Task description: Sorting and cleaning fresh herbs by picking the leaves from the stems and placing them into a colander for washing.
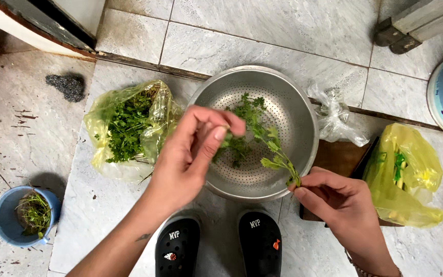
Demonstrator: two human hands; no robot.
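Herb sprig (273, 149), pinched by both hands over colander (303, 118) on marble floor (283, 31).

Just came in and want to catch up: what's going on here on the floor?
A person is working over a round perforated metal colander set on the marble floor. The right hand pinches the stem end of a leafy green herb sprig, while the left hand pinches its upper leaves. More herbs sit in an open yellow plastic bag at left.

Grey-veined marble floor tiles (262, 31) with dark grout lines, stained at the left, evenly lit.
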